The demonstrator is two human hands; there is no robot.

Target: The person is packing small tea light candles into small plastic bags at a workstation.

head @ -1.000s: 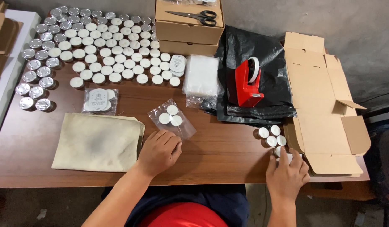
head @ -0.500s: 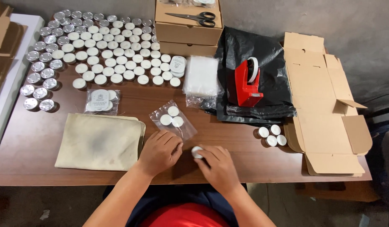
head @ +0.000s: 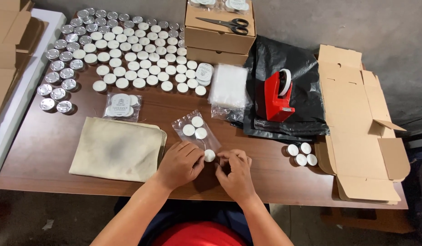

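Note:
A clear plastic bag [head: 196, 130] lies on the brown table [head: 265, 182] in front of me with three white tealight candles inside. One more white tealight candle [head: 210, 155] sits at the bag's near open end, between my two hands. My left hand [head: 180, 165] pinches the bag's near edge, its fingertips touching the candle. My right hand [head: 236, 175] has its fingers curled against the candle from the right.
Several loose tealights [head: 302, 154] sit to the right beside an unfolded cardboard box [head: 356, 123]. A beige cloth [head: 117, 148], a filled bag [head: 121, 105], rows of tealights [head: 129, 54], empty bags [head: 228, 85], a red tape dispenser [head: 275, 98] and boxes with scissors [head: 222, 23] lie beyond.
My right hand left the loose tealights at the right and carried one candle to the middle. It now meets my left hand at the bag's open end.

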